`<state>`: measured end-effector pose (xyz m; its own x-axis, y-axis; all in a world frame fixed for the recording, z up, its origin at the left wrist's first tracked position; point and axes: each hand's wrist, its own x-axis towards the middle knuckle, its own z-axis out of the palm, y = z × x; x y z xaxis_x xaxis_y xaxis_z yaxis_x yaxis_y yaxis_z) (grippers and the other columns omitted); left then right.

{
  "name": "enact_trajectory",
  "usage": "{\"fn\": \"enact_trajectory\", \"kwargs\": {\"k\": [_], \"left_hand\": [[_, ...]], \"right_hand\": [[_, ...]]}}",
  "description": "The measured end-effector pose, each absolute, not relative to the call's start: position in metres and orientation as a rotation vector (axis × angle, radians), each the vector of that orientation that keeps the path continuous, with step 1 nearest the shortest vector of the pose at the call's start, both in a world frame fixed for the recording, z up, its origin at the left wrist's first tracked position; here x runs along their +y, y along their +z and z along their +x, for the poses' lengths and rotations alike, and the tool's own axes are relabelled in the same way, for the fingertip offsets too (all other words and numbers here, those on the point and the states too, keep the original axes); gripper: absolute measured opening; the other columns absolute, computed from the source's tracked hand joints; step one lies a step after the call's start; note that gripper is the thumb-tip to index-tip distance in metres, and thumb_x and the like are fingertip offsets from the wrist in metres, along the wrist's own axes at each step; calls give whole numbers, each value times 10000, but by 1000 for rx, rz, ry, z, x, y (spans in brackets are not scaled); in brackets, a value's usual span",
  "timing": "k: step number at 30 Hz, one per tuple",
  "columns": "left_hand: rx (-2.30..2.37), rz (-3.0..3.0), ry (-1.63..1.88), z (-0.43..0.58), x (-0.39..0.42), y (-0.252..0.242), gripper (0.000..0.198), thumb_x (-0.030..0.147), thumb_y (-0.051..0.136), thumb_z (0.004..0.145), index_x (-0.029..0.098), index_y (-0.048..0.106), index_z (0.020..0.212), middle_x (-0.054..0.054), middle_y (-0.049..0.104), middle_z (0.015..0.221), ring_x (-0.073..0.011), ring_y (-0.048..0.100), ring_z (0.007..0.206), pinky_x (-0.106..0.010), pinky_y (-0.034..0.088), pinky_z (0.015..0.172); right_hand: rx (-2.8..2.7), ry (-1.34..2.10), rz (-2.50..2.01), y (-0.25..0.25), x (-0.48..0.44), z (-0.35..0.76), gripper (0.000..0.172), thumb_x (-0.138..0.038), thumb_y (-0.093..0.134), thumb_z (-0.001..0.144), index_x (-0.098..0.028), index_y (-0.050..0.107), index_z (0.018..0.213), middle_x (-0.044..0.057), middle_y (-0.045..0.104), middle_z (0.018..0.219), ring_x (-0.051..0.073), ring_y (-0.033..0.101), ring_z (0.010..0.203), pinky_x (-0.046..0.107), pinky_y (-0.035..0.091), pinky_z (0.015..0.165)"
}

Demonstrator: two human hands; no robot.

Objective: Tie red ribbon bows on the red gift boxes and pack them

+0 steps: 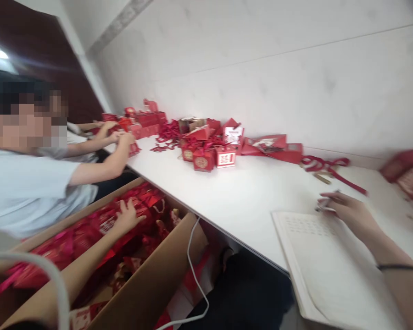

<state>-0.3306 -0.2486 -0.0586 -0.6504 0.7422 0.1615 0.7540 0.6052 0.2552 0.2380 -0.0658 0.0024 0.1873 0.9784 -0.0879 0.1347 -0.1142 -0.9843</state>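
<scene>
My left hand [129, 215] reaches over a long cardboard box [158, 270] at my left, its fingers spread. Beneath it lie several red gift boxes [77, 245] packed close together; whether the fingertips touch them I cannot tell. On the table at the right, my right hand [349, 211] grips a pen [325, 204], partly hidden by the fingers. It hovers by the top of an open notebook [351, 266]. Rows of small handwriting show on the upper part of the page, too blurred to read.
Small red gift boxes [204, 160] are piled mid-table along the wall. A red ribbon [325, 162] lies right of them. Co-workers sit at the left, one hand [125, 137] handling red packaging. A white cable [192, 266] hangs beside the cardboard box and the table edge [241, 245].
</scene>
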Motion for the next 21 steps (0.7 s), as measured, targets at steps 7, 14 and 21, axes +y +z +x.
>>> {"fn": "enact_trajectory", "kwargs": {"k": [7, 14, 21], "left_hand": [[-2202, -2086, -496, -194, -204, 38, 367, 474, 413, 754, 225, 554, 985, -97, 618, 1118, -320, 600, 997, -437, 474, 851], [-1635, -3027, -818, -12, -94, 33, 229, 336, 434, 795, 196, 614, 816, -27, 685, 903, -183, 625, 876, -287, 463, 823], [-1528, -3352, -921, 92, -32, -14, 336, 438, 458, 831, 156, 637, 865, -63, 678, 902, -185, 612, 824, -309, 456, 780]], "right_hand": [[-1092, 964, -1256, 2, -56, 239, 197, -206, 700, 644, -162, 566, 781, 55, 652, 734, 154, 632, 685, 229, 498, 542], [-1134, 896, -1186, 3, -53, 234, 449, -575, 653, 696, -196, 418, 751, 8, 628, 605, 141, 614, 552, 214, 467, 483], [-1028, 821, -1098, 4, -50, 250, 600, -765, 434, 739, -196, 506, 914, 28, 612, 700, 152, 608, 606, 242, 486, 513]]}}
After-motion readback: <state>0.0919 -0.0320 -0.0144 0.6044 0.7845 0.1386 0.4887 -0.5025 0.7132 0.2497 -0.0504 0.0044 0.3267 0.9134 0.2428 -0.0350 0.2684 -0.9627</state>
